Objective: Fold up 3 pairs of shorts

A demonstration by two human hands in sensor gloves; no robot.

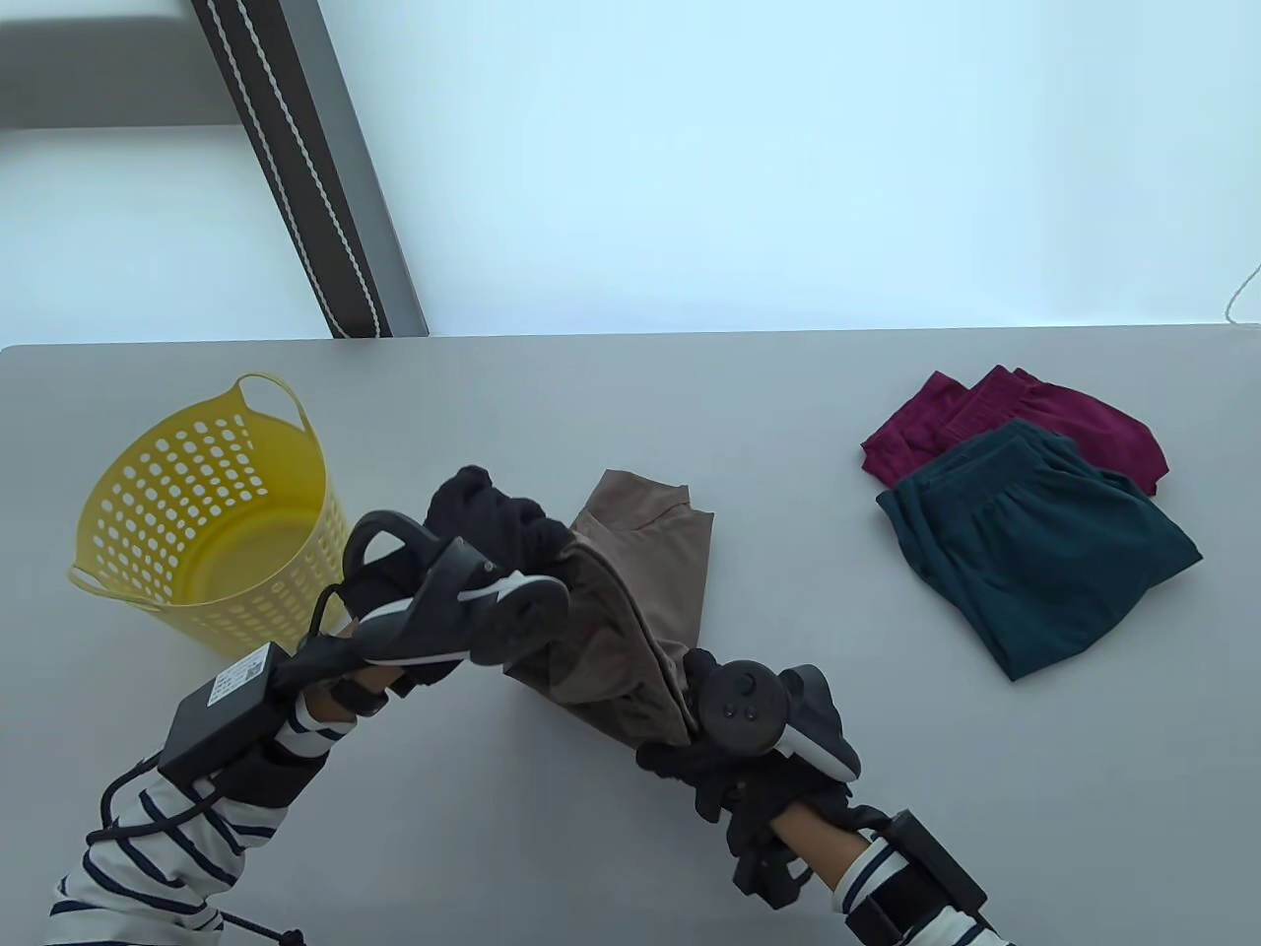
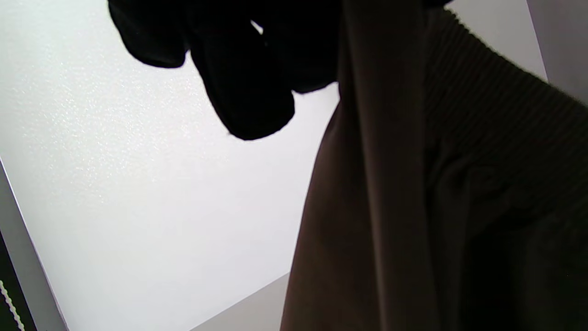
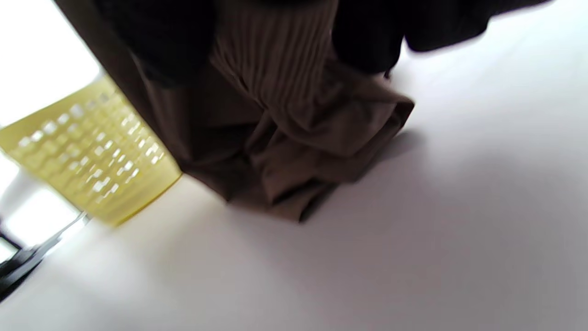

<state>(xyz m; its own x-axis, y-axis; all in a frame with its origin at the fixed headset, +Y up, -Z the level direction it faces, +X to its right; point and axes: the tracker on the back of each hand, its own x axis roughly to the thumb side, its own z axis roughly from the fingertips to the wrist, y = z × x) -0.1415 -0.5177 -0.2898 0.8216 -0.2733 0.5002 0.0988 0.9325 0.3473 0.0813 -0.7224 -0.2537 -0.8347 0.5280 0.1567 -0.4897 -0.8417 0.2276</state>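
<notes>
Both the left hand [image 1: 493, 532] and right hand [image 1: 690, 749] gripped the brown shorts [image 1: 630, 611], lifted with hems trailing on the bench [image 1: 630, 414]; uneven tension might skew the fold.

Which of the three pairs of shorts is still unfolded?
The brown ribbed shorts, held up off the grey table by both hands. The teal shorts and maroon shorts already lie folded, stacked at the right.

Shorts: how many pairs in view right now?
3. Brown shorts held up between left hand and right hand; teal shorts folded at the table's right, overlapping the maroon shorts behind. The basket's inside is partly hidden.
</notes>
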